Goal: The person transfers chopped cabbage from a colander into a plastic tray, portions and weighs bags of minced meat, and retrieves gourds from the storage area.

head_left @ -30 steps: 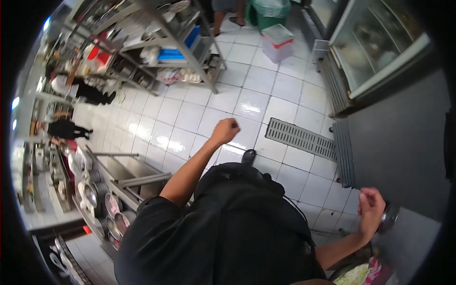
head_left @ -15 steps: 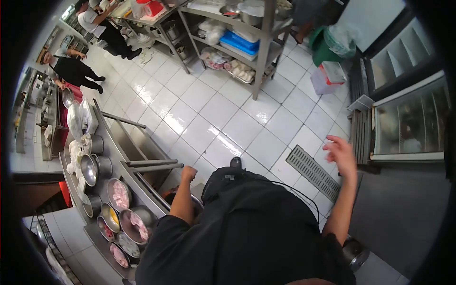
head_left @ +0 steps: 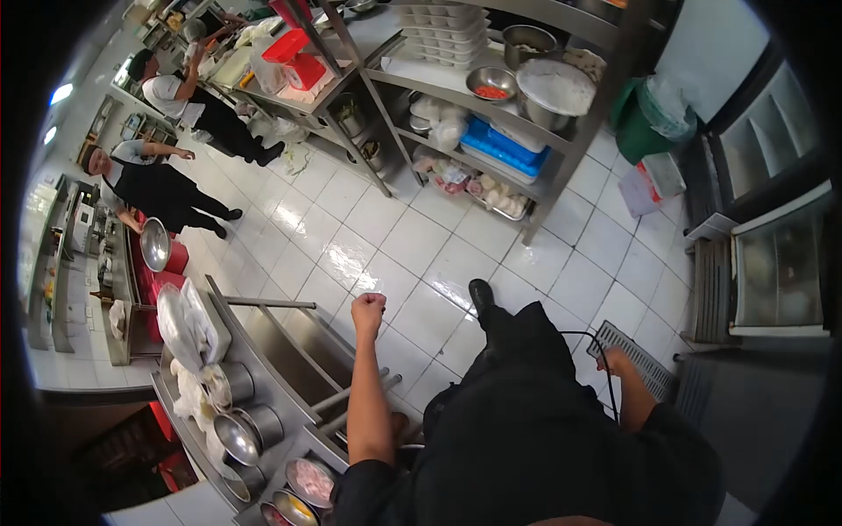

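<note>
My left hand point(head_left: 368, 314) is a closed fist held out ahead of my body above the tiled floor, with nothing seen in it. Nearest to it are the metal rails point(head_left: 351, 394) of a steel counter point(head_left: 298, 438). At my other side, my right hand point(head_left: 617, 361) hangs low over the floor drain grate point(head_left: 633, 361). A black cable point(head_left: 611, 386) runs down in front of that hand, and its fingers are too foreshortened to make out. One black shoe point(head_left: 481, 295) shows on the floor ahead of me.
On the left counter stand metal bowls point(head_left: 237, 438), pots and a bowl of pale meat point(head_left: 310, 480). Ahead is a steel shelf point(head_left: 526, 123) with trays and bowls. A green bin point(head_left: 651, 123) stands at right. Two people point(head_left: 167, 188) are at far left, one holding a metal bowl point(head_left: 155, 245).
I have moved forward, and the shelf and counter have shifted in view. My left hand has swung forward and up. My right hand, its fingers spread before, has dropped back and lower.
</note>
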Tool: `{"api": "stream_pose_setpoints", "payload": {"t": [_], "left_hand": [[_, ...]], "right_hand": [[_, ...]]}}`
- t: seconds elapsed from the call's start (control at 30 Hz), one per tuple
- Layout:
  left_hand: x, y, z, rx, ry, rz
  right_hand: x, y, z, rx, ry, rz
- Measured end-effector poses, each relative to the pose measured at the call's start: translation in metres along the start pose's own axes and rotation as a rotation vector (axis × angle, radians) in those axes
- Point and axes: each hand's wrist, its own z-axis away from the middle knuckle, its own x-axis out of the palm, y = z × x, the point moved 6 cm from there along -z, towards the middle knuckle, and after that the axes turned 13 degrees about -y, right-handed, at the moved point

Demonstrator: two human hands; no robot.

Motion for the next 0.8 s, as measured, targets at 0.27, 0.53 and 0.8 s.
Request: {"api": "stream_pose_setpoints", "payload": {"t": [0.27,0.53,0.8], "left_hand": [[-0.070,0.062,-0.075,0.032,0.125,-0.167],[-0.148,0.059,-0.150,-0.060,0.140,-0.037],[-0.202,0.134,-0.323,0.009,-0.089,-0.299]], "right_hand": [[0.057,-0.287,-0.088,-0.400,0.077,1.651],[0.189,-0.676,-0.040,-1.002,0.119,0.813],[0.296,-0.815,0.070,-0.917,-0.145,0.789]]}}
